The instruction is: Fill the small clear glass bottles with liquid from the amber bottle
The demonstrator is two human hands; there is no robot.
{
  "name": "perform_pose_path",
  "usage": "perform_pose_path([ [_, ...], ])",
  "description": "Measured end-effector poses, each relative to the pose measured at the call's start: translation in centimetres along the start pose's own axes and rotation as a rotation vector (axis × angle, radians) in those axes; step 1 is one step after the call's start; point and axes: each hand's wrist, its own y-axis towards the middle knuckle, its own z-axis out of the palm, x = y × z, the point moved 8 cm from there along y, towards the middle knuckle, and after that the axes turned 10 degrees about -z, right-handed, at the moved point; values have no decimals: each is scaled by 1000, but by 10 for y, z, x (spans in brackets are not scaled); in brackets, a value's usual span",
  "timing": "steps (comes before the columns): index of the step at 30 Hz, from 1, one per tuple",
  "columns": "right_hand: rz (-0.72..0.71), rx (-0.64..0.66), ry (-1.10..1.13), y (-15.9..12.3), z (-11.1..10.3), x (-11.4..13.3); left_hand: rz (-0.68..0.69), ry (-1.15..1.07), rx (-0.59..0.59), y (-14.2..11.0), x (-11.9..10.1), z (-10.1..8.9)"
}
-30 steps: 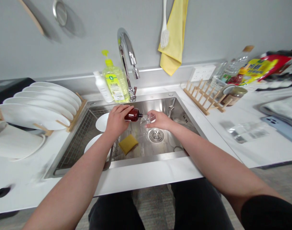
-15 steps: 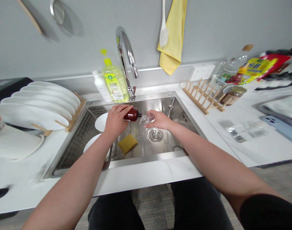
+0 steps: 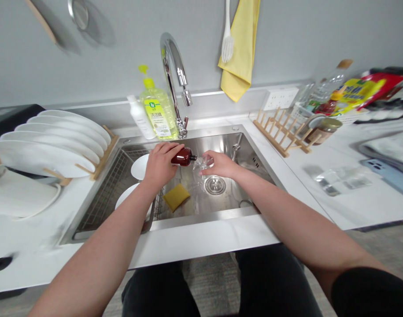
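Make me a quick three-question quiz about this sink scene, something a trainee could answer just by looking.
1. True or false: the yellow sponge covers the drain.
2. Fill in the gap: the left hand holds a reddish-brown ____.
3. Which way does its black neck point?
A) Up at the faucet
B) Toward the clear item in the right hand
C) Toward the racked plates

Key:
1. False; the yellow sponge lies to the left of the drain.
2. Bottle.
3. B.
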Motion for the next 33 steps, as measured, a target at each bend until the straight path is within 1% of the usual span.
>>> perform_pose_path([
  [22,-1,20,-35,-1,0,2,10,60,-2,-1,-1,1],
  [33,-4,27,-28,1,1,-1,0,78,4,-1,-1,1],
])
